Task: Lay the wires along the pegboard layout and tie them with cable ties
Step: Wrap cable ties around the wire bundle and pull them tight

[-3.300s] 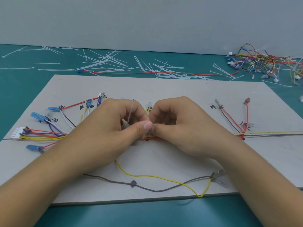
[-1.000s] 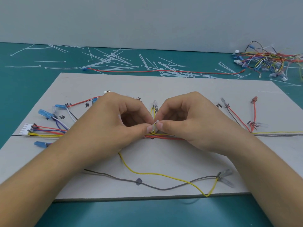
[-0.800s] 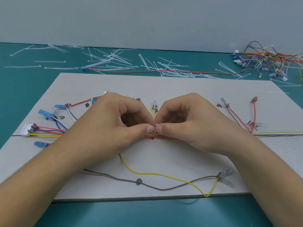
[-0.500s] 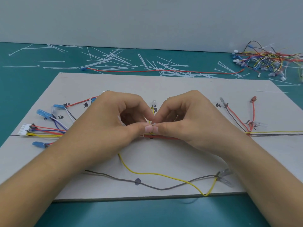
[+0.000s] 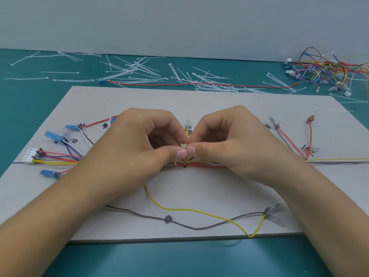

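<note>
A grey layout board [image 5: 199,100] lies on the teal table, with coloured wires spread along its marked line. The main wire bundle [image 5: 199,165] of red, yellow and dark wires runs across the board's middle. My left hand [image 5: 139,148] and my right hand [image 5: 235,144] meet thumb to thumb over the bundle, fingers curled, pinching a thin white cable tie [image 5: 184,149] looped round it. The tie's small head [image 5: 176,163] shows just below my left thumb. Most of the tie is hidden by my fingers.
A loose yellow wire [image 5: 199,211] and a grey wire [image 5: 179,223] sag toward the board's near edge. Blue terminals [image 5: 54,135] and a white connector [image 5: 30,157] fan out at left. Spare cable ties [image 5: 139,72] litter the table behind; a tangled wire heap [image 5: 329,70] sits far right.
Both hands stay over the bundle's middle. My thumbs have closed together over the tie and dropped slightly toward the wires; the tie's upright tail seen earlier is now hidden.
</note>
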The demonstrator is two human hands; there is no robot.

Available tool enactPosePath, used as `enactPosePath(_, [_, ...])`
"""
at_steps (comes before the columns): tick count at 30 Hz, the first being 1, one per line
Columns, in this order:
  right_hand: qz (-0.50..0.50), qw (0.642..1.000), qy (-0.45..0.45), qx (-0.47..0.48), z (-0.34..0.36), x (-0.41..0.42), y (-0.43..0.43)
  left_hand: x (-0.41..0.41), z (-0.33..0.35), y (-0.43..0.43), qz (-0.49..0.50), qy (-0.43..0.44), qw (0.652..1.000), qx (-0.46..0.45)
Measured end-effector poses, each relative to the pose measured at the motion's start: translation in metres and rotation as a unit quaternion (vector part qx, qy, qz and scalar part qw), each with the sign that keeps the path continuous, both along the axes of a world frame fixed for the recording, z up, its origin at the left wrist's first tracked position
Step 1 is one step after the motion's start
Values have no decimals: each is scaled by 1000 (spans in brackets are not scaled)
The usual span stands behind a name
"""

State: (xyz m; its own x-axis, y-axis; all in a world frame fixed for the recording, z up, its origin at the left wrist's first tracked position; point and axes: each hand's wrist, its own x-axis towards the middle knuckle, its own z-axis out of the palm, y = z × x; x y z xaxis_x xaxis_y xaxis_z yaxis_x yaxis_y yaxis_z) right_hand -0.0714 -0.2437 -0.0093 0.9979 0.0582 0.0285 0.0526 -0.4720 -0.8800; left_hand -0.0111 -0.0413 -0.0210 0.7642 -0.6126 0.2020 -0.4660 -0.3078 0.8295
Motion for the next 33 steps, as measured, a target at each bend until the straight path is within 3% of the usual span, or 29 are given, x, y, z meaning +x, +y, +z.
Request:
enactPosePath(13, [-6, 1000, -28, 1, -4, -1, 7, 5, 3, 1, 20, 9, 1000, 13])
enactPosePath(21, [-5, 999, -45, -16, -7, 1, 9, 8, 2, 5, -20, 9, 997, 69])
enactPosePath(33, [-12, 998, -61, -19, -5, 0, 11, 7, -1, 4, -25, -8, 997, 72])
